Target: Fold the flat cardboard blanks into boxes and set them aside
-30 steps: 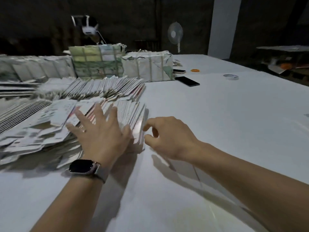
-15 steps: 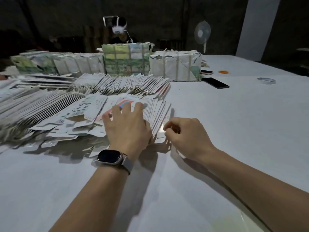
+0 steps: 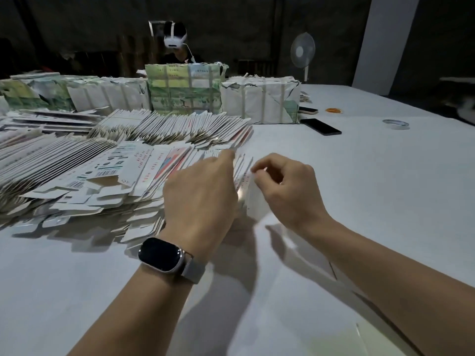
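Observation:
A fanned heap of flat white cardboard blanks (image 3: pixel 110 176) with barcodes and red print lies on the white table (image 3: pixel 359 201) at the left. My left hand (image 3: pixel 200 191), with a dark watch on the wrist, rests palm down on the right end of the heap, fingers spread. My right hand (image 3: pixel 285 186) pinches the top edge of the outermost blank (image 3: pixel 253 201), which stands a little apart from the heap's right end. More rows of blanks (image 3: pixel 174 129) lie behind.
Strapped paper-wrapped bundles (image 3: pixel 259 101) and a green printed bundle (image 3: pixel 183 88) stand at the back. A black phone (image 3: pixel 321 126), a tape roll (image 3: pixel 395 124) and an orange ring (image 3: pixel 333 110) lie at the right. Another person with a white headset (image 3: pixel 174 39) sits opposite. A fan (image 3: pixel 302 51) stands behind.
My right hand has closed its thumb and fingers on the end blank and lifted it off the heap. My left hand has stayed pressed on the heap. The camera has turned left.

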A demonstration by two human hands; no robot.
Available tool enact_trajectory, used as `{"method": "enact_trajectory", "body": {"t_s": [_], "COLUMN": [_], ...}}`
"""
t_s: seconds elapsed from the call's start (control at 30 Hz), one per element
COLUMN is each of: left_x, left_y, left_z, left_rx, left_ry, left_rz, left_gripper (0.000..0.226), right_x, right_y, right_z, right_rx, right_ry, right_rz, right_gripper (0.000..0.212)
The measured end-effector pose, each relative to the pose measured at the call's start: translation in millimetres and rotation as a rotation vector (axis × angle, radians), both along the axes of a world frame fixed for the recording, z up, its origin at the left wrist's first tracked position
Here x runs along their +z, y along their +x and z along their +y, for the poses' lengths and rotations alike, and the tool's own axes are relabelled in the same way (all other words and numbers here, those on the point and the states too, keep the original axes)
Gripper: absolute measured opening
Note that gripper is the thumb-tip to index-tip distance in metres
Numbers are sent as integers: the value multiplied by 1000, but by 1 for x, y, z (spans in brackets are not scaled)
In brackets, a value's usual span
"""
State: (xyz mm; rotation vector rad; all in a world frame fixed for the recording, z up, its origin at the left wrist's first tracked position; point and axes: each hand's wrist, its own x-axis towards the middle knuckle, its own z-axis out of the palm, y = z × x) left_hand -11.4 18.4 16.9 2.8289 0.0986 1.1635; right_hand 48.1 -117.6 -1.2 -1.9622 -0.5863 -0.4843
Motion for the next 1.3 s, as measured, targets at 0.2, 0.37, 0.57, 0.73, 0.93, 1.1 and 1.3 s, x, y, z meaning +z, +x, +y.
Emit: {"method": "enact_trajectory", "body": {"t_s": [0.2, 0.37, 0.57, 0.73, 0.93, 1.1, 1.3], "left_x": [14, -3, -13, -20, -29, -29, -28], "left_y": [-3, -3, -12, -13, -11, -13, -13], "left_z": [-19, -42, -60, -66, -69, -72, -76], "left_rx": [-539, -722, -864, -862, -833, -763, -696], "left_ry": [-894, -1413, -1926, -2076, -2002, -1848, -1707], "left_rz": [-87, 251, 508, 559, 565, 496, 408], "left_gripper": [36, 34, 48, 71, 63, 54, 51], "right_x": [18, 14, -1, -13, -16, -23, -26], "right_y": [-9, -27, -51, -56, -55, -59, -59], "right_z": [-20, -36, -44, -44, -53, -54, -54], "right_rx": [74, 177, 226, 201, 242, 317, 418], "right_ry": [346, 464, 286, 267, 285, 366, 374], "right_rz": [200, 394, 432, 437, 458, 512, 534], "right_gripper": [26, 46, 72, 23, 43, 45, 51]}}
